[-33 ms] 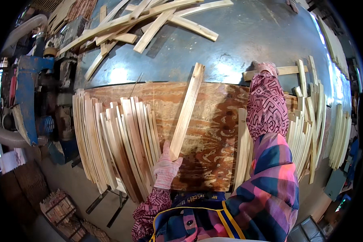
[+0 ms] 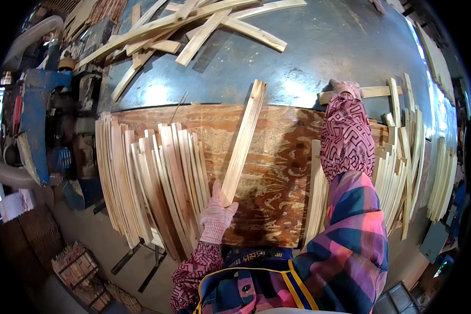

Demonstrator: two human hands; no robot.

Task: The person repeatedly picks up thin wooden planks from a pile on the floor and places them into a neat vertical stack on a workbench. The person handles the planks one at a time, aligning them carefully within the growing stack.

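Observation:
My left hand (image 2: 217, 215), in a pale pink knit glove, grips the near end of a light wooden strip (image 2: 244, 141). This strip slants away from me over a brown plywood board (image 2: 277, 172). Farther off at the right, my right hand (image 2: 346, 89), gloved alike, is closed over another wooden strip (image 2: 374, 92) lying crosswise on the blue-grey metal tabletop (image 2: 319, 47). Its fingertips are partly hidden. Close to my left hand stands a row of wooden strips (image 2: 167, 178), packed side by side. A second row (image 2: 390, 172) is beside my right forearm.
Loose strips (image 2: 201, 39) lie crossed in a heap at the far left of the tabletop. A blue machine (image 2: 44, 120) with a grey hose stands at the left. Bundled wood pieces (image 2: 78, 269) are on the floor at lower left. Another person's hand (image 2: 378, 5) shows at the far edge.
The whole view has shifted very slightly. Both hands keep their places on the strips.

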